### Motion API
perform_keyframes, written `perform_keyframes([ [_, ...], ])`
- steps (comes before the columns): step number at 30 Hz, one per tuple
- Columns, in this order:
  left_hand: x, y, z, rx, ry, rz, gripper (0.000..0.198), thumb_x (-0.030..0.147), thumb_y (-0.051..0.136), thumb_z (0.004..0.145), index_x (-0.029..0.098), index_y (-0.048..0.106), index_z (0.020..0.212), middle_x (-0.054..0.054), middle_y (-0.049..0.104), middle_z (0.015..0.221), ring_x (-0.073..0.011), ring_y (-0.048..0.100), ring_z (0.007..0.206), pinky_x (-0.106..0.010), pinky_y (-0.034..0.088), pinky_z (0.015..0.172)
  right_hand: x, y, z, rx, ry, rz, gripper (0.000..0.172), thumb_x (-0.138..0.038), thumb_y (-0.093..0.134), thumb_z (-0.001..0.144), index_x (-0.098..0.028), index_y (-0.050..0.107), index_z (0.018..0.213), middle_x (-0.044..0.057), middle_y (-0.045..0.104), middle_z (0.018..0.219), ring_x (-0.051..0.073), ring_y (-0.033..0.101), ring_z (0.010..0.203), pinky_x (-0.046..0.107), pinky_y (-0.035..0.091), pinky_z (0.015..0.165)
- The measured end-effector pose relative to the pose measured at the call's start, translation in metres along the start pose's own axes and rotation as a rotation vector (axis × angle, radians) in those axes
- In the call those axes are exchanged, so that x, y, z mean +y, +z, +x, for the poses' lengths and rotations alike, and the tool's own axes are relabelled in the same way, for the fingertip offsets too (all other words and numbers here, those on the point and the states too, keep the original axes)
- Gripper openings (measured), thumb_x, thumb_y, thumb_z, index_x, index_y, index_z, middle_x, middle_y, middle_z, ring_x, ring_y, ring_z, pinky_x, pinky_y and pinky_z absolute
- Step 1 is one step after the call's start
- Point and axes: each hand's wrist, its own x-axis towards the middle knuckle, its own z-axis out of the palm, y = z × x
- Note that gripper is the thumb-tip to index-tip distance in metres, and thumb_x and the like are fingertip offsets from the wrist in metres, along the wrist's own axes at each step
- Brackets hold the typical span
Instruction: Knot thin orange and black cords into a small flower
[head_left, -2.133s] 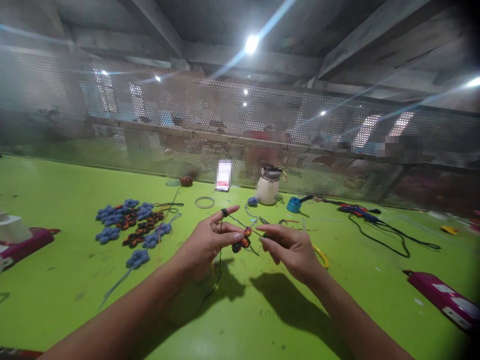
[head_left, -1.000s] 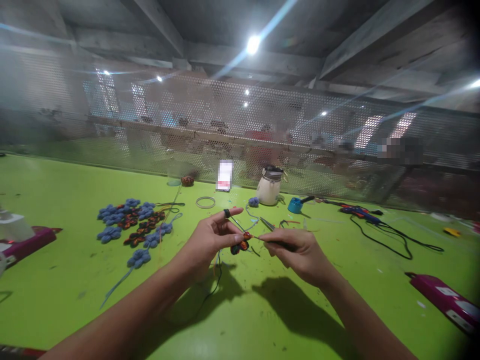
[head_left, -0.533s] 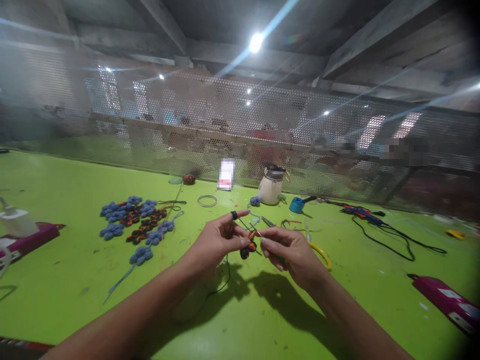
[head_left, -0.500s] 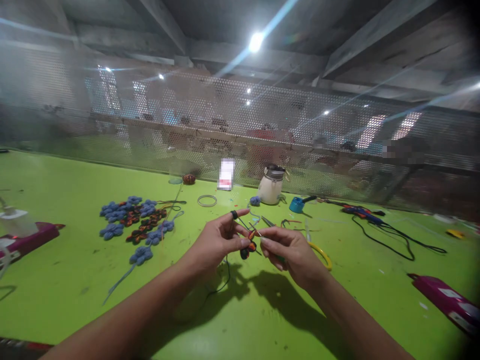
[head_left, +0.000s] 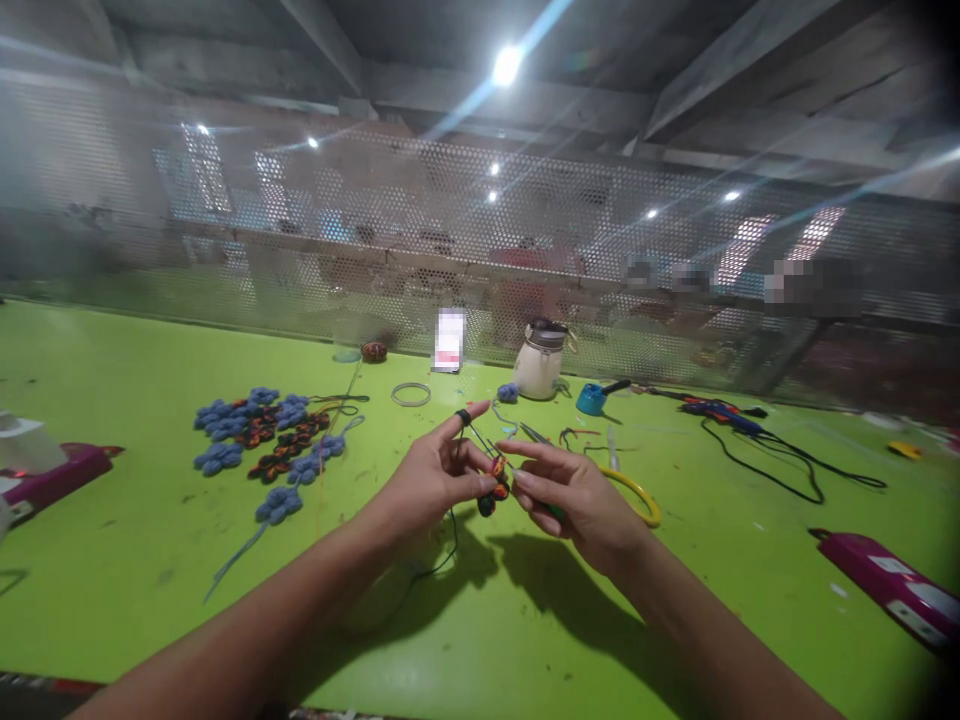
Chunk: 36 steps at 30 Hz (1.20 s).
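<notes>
My left hand (head_left: 431, 478) pinches a small orange-and-black knotted cord flower (head_left: 493, 488) between thumb and middle fingers above the green table (head_left: 150, 560). Its index finger points up with black cord looped round the tip. A thin black cord (head_left: 442, 545) hangs from the flower down to the table. My right hand (head_left: 574, 495) meets the flower from the right, fingers closed on a thin strand at its edge. The two hands almost touch.
A pile of blue and dark cord flowers (head_left: 262, 440) lies left. Behind the hands are a ring (head_left: 410, 394), a white jar (head_left: 538, 365), a blue cup (head_left: 589, 400), a yellow loop (head_left: 641, 492). Black cable (head_left: 780, 455) and pink boxes (head_left: 892, 590) (head_left: 56, 475) flank the sides.
My right hand has come in from the right until it meets the flower. The hands have drawn close together and the view has tilted slightly down.
</notes>
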Motion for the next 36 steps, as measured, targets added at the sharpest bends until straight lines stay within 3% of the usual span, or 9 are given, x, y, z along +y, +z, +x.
perform_keyframes([
  [4, 0.0, 0.001, 0.0, -0.017, 0.017, 0.211, 0.077, 0.015, 0.069, 0.067, 0.009, 0.036, 0.137, -0.002, 0.06, 0.069, -0.0167, 0.057, 0.063, -0.032, 0.047, 0.062, -0.001, 0.001, 0.0, 0.002, 0.017, -0.011, 0.037, -0.024, 0.069, 0.074, -0.017, 0.065, 0.11, -0.004, 0.051, 0.057, 0.003, 0.038, 0.038, 0.018, 0.017, 0.037],
  [8, -0.006, 0.005, -0.006, 0.044, 0.298, 0.725, 0.055, 0.013, 0.056, 0.077, 0.022, 0.047, 0.131, -0.004, 0.062, 0.075, -0.0166, 0.054, 0.068, -0.033, 0.043, 0.069, 0.001, 0.0, 0.003, 0.033, 0.043, -0.057, 0.039, -0.026, 0.07, 0.073, -0.015, 0.066, 0.11, -0.004, 0.052, 0.055, 0.004, 0.038, 0.037, 0.018, 0.018, 0.036],
  [11, -0.01, 0.007, -0.01, 0.039, 0.43, 0.928, 0.05, 0.011, 0.05, 0.081, 0.024, 0.051, 0.129, -0.007, 0.065, 0.086, -0.0187, 0.055, 0.076, -0.035, 0.042, 0.075, 0.005, 0.0, 0.005, 0.058, 0.035, -0.031, 0.041, -0.023, 0.069, 0.071, -0.013, 0.065, 0.111, -0.004, 0.053, 0.055, 0.004, 0.038, 0.037, 0.018, 0.02, 0.036],
  [14, -0.01, 0.007, -0.009, 0.036, 0.38, 0.876, 0.049, 0.013, 0.051, 0.081, 0.023, 0.051, 0.129, -0.006, 0.064, 0.082, -0.0176, 0.055, 0.072, -0.034, 0.043, 0.074, 0.009, 0.002, 0.006, 0.099, 0.027, 0.012, 0.039, -0.023, 0.07, 0.071, -0.014, 0.065, 0.108, -0.004, 0.053, 0.055, 0.004, 0.039, 0.038, 0.017, 0.022, 0.037],
  [20, -0.002, -0.001, 0.001, 0.034, -0.028, 0.178, 0.072, 0.013, 0.068, 0.066, 0.007, 0.041, 0.133, -0.001, 0.059, 0.066, -0.0168, 0.058, 0.065, -0.032, 0.046, 0.065, 0.013, 0.009, 0.006, 0.163, -0.01, 0.061, 0.033, -0.031, 0.072, 0.07, -0.013, 0.068, 0.098, -0.002, 0.058, 0.057, 0.004, 0.042, 0.038, 0.017, 0.024, 0.036],
  [23, -0.002, -0.005, 0.003, -0.025, -0.111, 0.096, 0.081, 0.01, 0.07, 0.063, 0.01, 0.036, 0.137, 0.0, 0.059, 0.065, -0.0142, 0.056, 0.062, -0.03, 0.045, 0.065, 0.01, 0.007, 0.006, 0.1, 0.008, 0.008, 0.032, -0.03, 0.074, 0.067, -0.013, 0.07, 0.094, -0.001, 0.059, 0.057, 0.005, 0.044, 0.038, 0.018, 0.026, 0.037],
  [28, -0.006, -0.004, 0.001, -0.104, 0.002, 0.362, 0.075, 0.011, 0.064, 0.069, 0.015, 0.035, 0.138, 0.003, 0.055, 0.062, -0.0142, 0.055, 0.059, -0.029, 0.044, 0.062, 0.007, 0.0, 0.007, 0.07, 0.083, -0.058, 0.031, -0.026, 0.076, 0.064, -0.011, 0.071, 0.091, -0.002, 0.058, 0.053, 0.006, 0.044, 0.037, 0.019, 0.025, 0.037],
  [33, -0.009, 0.003, -0.005, -0.035, 0.257, 0.762, 0.048, 0.013, 0.053, 0.079, 0.025, 0.054, 0.126, -0.004, 0.062, 0.077, -0.0161, 0.056, 0.069, -0.031, 0.043, 0.068, 0.011, 0.002, 0.008, 0.109, 0.049, -0.037, 0.033, -0.024, 0.072, 0.068, -0.012, 0.069, 0.099, -0.003, 0.057, 0.054, 0.005, 0.042, 0.038, 0.018, 0.026, 0.037],
  [36, -0.009, 0.006, -0.005, 0.026, 0.276, 0.623, 0.043, 0.017, 0.055, 0.08, 0.022, 0.057, 0.123, -0.004, 0.063, 0.078, -0.016, 0.056, 0.069, -0.032, 0.044, 0.07, 0.012, 0.007, 0.007, 0.155, -0.003, 0.036, 0.039, -0.026, 0.071, 0.07, -0.015, 0.067, 0.106, -0.003, 0.056, 0.056, 0.005, 0.041, 0.038, 0.018, 0.024, 0.036],
])
